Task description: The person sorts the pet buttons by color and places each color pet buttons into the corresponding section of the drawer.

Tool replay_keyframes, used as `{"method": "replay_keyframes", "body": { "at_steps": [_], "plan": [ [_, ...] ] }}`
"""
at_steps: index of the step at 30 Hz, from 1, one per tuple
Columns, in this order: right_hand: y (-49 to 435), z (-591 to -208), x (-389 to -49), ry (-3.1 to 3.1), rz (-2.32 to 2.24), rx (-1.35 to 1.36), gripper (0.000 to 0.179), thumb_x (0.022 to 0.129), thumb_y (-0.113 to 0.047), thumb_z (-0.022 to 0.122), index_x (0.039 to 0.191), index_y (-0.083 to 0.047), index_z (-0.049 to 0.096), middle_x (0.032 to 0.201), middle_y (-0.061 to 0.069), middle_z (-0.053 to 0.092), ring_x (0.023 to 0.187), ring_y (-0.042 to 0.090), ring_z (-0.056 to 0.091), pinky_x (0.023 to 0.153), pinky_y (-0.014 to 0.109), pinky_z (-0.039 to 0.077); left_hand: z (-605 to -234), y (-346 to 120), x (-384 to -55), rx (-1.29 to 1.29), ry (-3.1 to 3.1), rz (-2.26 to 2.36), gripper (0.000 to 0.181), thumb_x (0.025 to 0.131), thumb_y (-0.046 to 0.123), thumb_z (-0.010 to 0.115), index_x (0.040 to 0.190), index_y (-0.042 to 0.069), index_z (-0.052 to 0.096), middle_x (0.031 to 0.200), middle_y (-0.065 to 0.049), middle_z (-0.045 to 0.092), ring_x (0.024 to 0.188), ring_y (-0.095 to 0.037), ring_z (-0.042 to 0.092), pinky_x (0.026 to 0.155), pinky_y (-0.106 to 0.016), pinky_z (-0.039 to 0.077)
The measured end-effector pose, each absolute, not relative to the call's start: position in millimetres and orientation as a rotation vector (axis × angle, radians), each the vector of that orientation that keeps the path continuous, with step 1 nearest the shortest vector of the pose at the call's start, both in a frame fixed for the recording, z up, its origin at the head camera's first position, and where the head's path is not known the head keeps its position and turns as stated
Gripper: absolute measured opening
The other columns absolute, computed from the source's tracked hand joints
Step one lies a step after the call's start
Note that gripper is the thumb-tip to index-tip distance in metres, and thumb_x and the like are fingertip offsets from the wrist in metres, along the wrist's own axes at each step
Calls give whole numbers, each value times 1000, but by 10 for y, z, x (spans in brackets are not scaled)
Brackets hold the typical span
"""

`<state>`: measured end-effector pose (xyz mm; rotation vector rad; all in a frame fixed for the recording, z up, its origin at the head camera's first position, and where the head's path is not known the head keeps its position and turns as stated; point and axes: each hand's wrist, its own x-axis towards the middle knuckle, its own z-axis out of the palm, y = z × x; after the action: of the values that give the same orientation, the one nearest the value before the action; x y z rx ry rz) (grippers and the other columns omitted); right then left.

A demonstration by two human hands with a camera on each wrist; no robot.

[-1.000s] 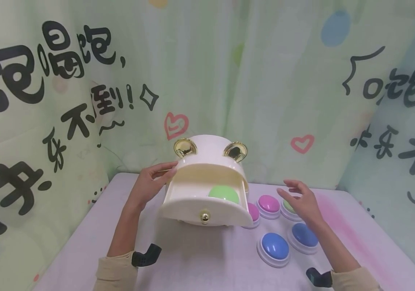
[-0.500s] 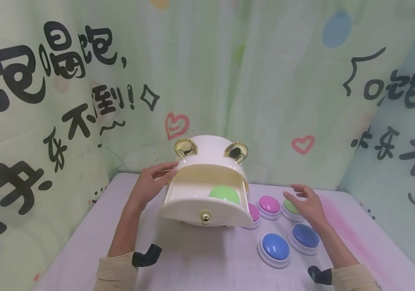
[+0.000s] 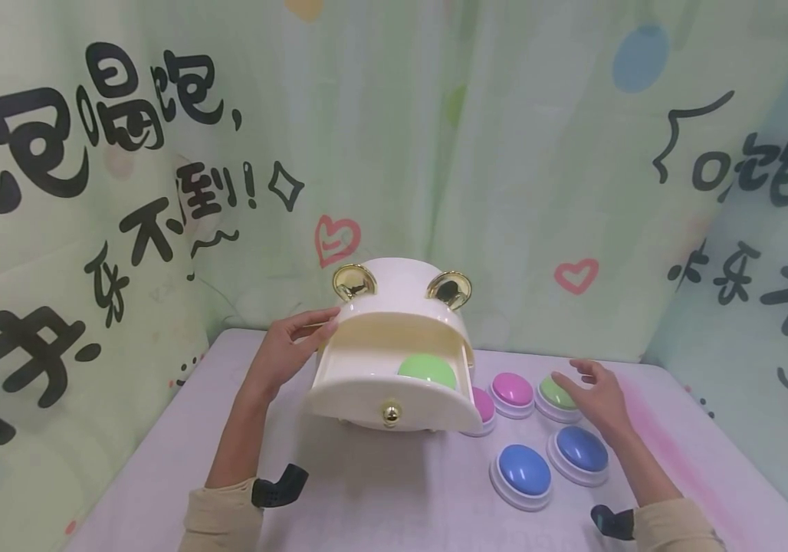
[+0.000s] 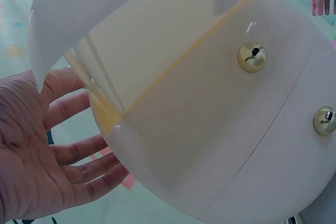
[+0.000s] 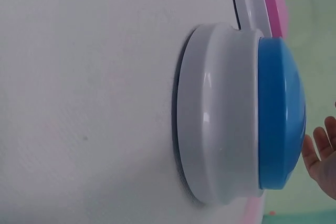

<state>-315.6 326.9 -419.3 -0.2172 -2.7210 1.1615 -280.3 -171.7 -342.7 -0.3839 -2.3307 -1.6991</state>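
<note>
A white storage box (image 3: 397, 285) with two gold-rimmed ears stands at the middle of the table. Its drawer (image 3: 349, 405) is pulled out, and a green domed button (image 3: 428, 368) shows inside, partly hidden by the drawer front. My left hand (image 3: 282, 360) rests against the box's left side, fingers nearly straight, with the thumb near the drawer edge. To the right, my right hand (image 3: 601, 397) hovers with spread fingers beside and over another green button (image 3: 554, 399) on a white base. Nothing shows between its fingers.
Two blue buttons (image 3: 523, 469) sit nearer on the right. A pink button (image 3: 512, 389) stands left of the green one, and another pink button (image 3: 484, 406) is partly covered by the drawer. A printed curtain (image 3: 504, 192) encloses the table (image 3: 352, 498).
My right hand has shifted right and lower, from above the gap by the pink button to the green button. My left hand, the box and the drawer stay as they were.
</note>
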Motion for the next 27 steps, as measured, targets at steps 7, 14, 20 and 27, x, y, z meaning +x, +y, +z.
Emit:
{"method": "replay_keyframes", "body": {
  "at_steps": [7,14,20,27],
  "plan": [
    [3340,-4251,-3178,-2748,1153,-234,87,99,-50,61,156,6,28,154,37,27,143,54,28,113,66,32,-3437,-1718,-2807,-387,-2330,-1698,44,99,37,69,138,17,67,138,-6,65,128,-31,59,101,-55,51],
    [3361,-4268,-3204,-2807,1172,-170,97,96,-54,64,158,6,21,157,39,21,145,57,23,113,68,29,-3429,-1719,-2805,-375,-2332,-1701,44,98,37,69,137,18,67,138,-5,66,127,-31,59,100,-55,51],
    [3326,-4278,-3233,-2855,1112,-111,100,94,-53,68,158,6,20,156,40,20,144,58,21,113,71,26,-3432,-1722,-2806,-368,-2333,-1700,44,98,38,69,137,18,67,138,-5,66,128,-31,59,100,-54,51],
    [3341,-4353,-3280,-2912,999,-48,96,94,-47,69,154,12,23,155,40,25,143,58,22,114,70,24,-3438,-1723,-2816,-359,-2331,-1729,44,99,36,69,138,16,67,137,-9,66,128,-32,58,100,-52,52]
  ]
}}
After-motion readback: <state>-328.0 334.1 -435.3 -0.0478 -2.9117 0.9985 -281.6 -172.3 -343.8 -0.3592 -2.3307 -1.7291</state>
